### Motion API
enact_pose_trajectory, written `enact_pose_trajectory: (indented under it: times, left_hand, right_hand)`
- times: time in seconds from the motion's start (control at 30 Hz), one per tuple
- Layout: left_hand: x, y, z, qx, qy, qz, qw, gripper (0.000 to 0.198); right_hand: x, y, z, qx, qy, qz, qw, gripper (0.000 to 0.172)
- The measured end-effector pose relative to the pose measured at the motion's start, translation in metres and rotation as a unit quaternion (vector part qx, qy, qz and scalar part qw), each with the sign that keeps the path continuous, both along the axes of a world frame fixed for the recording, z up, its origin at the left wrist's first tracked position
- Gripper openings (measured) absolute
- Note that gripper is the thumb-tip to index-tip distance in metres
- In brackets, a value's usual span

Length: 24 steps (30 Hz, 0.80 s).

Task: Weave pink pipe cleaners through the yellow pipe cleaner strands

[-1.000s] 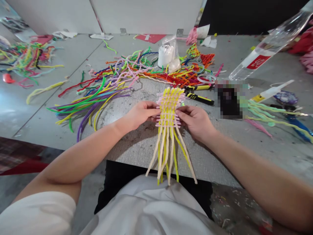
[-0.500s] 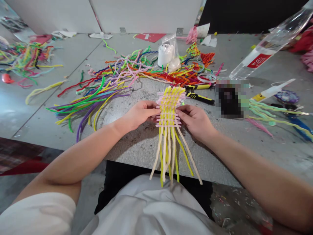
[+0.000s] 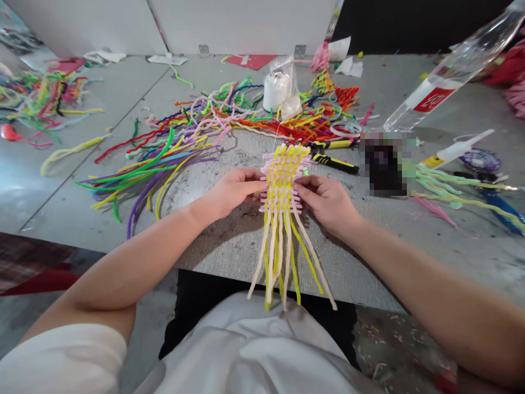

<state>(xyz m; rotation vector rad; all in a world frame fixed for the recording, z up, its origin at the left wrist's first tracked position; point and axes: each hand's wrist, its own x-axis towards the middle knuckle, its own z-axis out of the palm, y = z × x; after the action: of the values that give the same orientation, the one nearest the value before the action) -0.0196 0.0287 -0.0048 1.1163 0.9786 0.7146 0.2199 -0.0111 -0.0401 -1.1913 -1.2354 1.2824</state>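
Observation:
A woven strip of pipe cleaners (image 3: 282, 179) in yellow, cream and pale pink is held up in front of me, above the table's near edge. Its loose yellow and cream ends hang down toward my lap. My left hand (image 3: 239, 191) pinches the left edge of the weave between thumb and fingers. On the opposite edge, my right hand (image 3: 326, 200) grips it the same way, thumb in front. The fingertips behind the weave are hidden. Just beyond it lie yellow-and-black handled pliers (image 3: 334, 163).
Behind the weave lies a heap of coloured pipe cleaners (image 3: 197, 117) with a white thread spool (image 3: 274, 93) in a plastic bag. To the right are a tilted plastic bottle (image 3: 437, 93), a glue bottle (image 3: 455, 150) and a blurred-out dark object (image 3: 385, 164). More pipe cleaners (image 3: 49, 98) lie far left.
The hanging ends have swung slightly to the left, and the lower weave has shifted a little the same way. Both hands keep their grip in nearly the same place.

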Motion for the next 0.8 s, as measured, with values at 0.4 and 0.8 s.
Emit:
enact_pose_trajectory:
  times: [0.4, 0.8]
  left_hand:
    - [-0.0008, -0.0003, -0.0012, 0.0, -0.002, -0.001, 1.0, 0.018]
    - [-0.0013, -0.0026, 0.0013, 0.004, 0.0, -0.003, 1.0, 0.018]
  right_hand:
    - [-0.0006, -0.0023, 0.0026, 0.002, 0.0, 0.013, 1.0, 0.055]
    - [0.0001, -0.0043, 0.0056, 0.029, -0.015, 0.019, 0.999, 0.046]
